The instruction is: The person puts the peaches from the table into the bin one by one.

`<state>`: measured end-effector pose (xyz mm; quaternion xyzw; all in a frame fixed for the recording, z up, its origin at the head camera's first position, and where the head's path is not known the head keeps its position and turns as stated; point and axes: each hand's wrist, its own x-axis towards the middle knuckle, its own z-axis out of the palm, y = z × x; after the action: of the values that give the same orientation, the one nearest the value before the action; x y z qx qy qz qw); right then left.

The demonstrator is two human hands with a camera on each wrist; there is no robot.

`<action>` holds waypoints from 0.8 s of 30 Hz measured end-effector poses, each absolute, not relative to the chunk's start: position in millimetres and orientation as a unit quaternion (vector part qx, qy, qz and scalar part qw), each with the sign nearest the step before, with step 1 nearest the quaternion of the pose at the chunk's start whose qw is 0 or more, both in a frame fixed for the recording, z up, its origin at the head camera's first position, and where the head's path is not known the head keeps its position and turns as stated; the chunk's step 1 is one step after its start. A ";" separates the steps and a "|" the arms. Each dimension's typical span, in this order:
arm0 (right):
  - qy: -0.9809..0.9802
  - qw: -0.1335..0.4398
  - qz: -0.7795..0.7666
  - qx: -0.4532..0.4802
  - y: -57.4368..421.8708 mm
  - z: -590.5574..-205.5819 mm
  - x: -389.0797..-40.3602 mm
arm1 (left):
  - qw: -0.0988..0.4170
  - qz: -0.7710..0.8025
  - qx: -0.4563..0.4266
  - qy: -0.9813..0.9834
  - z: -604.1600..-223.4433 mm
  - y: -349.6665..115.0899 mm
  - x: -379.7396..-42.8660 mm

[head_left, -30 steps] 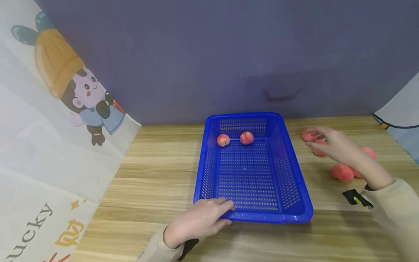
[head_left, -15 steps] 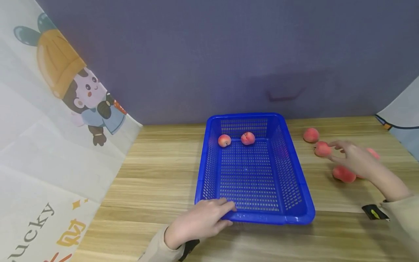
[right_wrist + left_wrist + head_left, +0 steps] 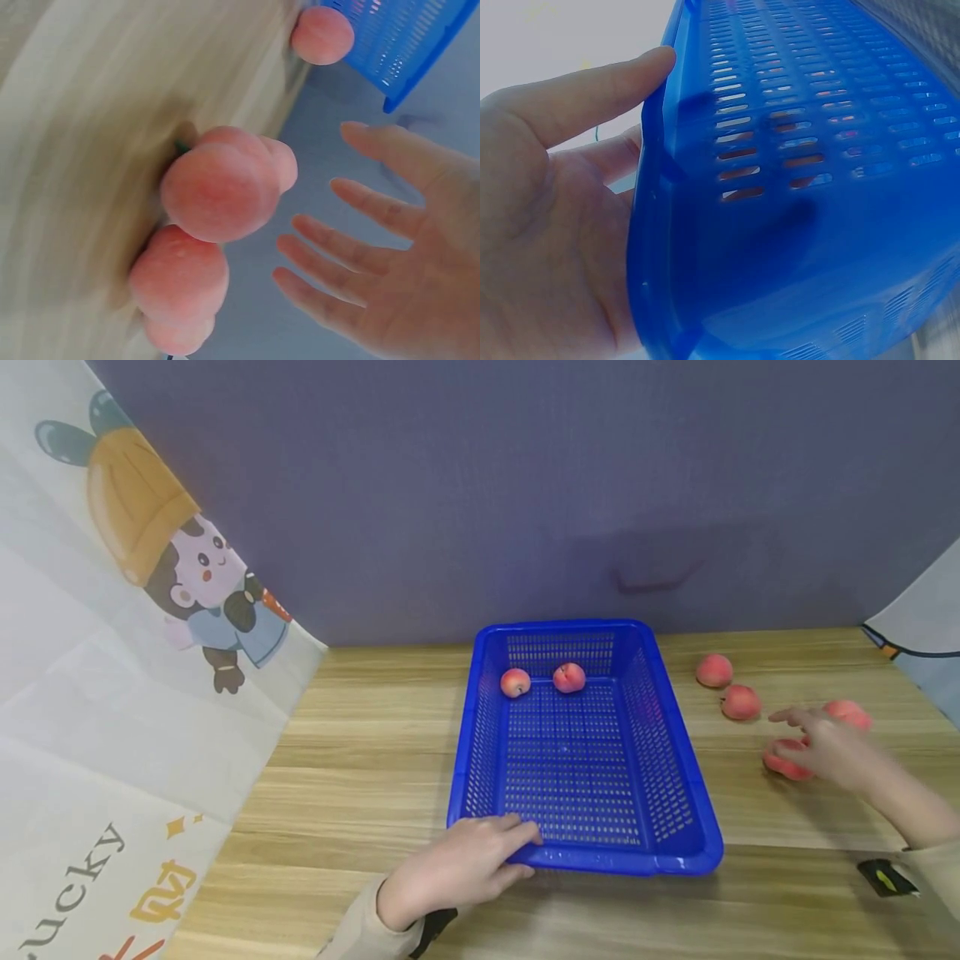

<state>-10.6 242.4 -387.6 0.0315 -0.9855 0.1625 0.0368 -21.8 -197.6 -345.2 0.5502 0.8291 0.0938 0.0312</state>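
My left hand [image 3: 461,864] grips the near rim of a blue plastic basket [image 3: 600,858], thumb on the outside and fingers over the edge, as the left wrist view shows. Two peaches, one paler [image 3: 515,682] and one redder [image 3: 569,677], lie at the far end inside it. Right of the basket, my right hand [image 3: 843,750] hovers with spread fingers over a group of peaches; one peach [image 3: 786,762] is partly covered by it. In the right wrist view, its fingers are apart from the nearest peach [image 3: 217,191] and hold nothing.
Two more peaches, a farther one [image 3: 715,671] and a nearer one [image 3: 741,702], sit between basket and right hand. Another peach [image 3: 847,714] lies behind that hand. A dark grey panel [image 3: 450,510] closes off the back of the wooden table [image 3: 360,777]; a printed white sheet [image 3: 90,735] stands left.
My right hand has moved right and toward me, away from the two far peaches, to above the nearer group. My left hand keeps its hold on the basket, which stays in place.
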 end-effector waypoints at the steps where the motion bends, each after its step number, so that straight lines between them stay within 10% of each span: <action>1: -0.986 0.038 0.161 0.031 242.8 -389.4 -10.3 | 0.031 0.093 0.550 0.829 -345.3 -197.6 -21.9; 24: -0.991 0.029 0.128 0.028 246.1 -417.4 -7.9 | 0.030 0.089 0.550 0.830 -344.5 -197.1 -21.2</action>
<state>-7.9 246.1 -417.4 0.0281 -0.9909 0.1283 0.0292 -21.2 -197.1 -344.5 0.5505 0.8296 0.0886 0.0302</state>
